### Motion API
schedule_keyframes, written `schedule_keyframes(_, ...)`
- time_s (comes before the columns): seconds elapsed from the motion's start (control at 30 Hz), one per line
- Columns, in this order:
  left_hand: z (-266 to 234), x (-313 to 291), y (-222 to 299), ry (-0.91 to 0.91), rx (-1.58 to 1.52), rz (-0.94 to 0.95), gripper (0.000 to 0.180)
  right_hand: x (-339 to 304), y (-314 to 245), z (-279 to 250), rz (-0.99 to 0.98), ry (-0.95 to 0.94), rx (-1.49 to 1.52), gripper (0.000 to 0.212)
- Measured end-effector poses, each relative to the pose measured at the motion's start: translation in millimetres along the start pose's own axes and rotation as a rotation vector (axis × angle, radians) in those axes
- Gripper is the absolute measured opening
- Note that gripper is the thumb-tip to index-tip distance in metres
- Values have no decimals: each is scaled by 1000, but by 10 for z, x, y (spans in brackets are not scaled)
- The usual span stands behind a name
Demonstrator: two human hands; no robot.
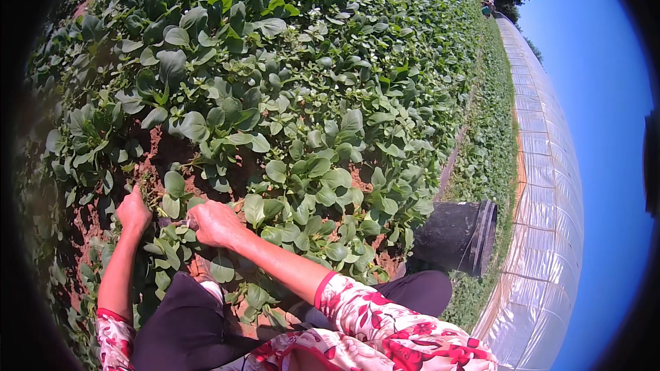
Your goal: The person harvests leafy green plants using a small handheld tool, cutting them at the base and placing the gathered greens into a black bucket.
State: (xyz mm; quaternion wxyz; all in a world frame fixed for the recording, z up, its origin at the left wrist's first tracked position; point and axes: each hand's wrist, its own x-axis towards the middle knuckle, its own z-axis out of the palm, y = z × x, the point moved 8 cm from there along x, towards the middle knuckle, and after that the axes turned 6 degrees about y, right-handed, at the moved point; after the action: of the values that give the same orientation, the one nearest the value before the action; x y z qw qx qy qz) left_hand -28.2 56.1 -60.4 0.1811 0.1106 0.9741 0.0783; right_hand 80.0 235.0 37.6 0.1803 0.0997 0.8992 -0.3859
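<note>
Left hand clenched low among small weeds on the red soil; right hand pinching a thin stem (barely visible) beside leafy seedlings — risk: yanking a crop plant, they crowd close.

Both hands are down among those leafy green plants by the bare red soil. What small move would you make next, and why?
Probably a short pull upward with the right hand: it is closed low at the base of a small leafy plant, which stands in loose-looking red soil. The left hand rests just beside it, well placed to steady the neighbouring leaves. What the right hand holds is hidden.
</note>
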Motion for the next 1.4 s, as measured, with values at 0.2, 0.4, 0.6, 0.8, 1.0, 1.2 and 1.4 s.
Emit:
schedule_keyframes(0.2, 79, 100, -275, -134, -397, -86, 53, -19, 81, 38, 30, -7, -23, 16)
schedule_keyframes(0.4, -119, 167, -607, -362, -815, -329, 28, -276, 147, -114, 186, 46, 122, 27)
schedule_keyframes(0.6, -384, 61, -865, -210, -1244, -336, 32, -469, 99, -120, 181, 23, 42, 23)
schedule_keyframes(0.8, -812, 136, -772, -82, -1438, -233, 29, -932, 194, -550, 222, 59, 96, 23)
schedule_keyframes(1.0, -1551, 195, -74, 26, -1554, -93, 37, -1908, 551, -1487, 279, 133, -20, 22)
schedule_keyframes(1.2, -2056, 745, 1658, -348, -1404, 262, 47, -2739, 859, -2369, 256, 196, -353, 23)
schedule_keyframes(1.4, -3075, -1132, 5162, -599, -1521, 735, 24, -3148, 873, -2446, 276, 216, -385, 15)
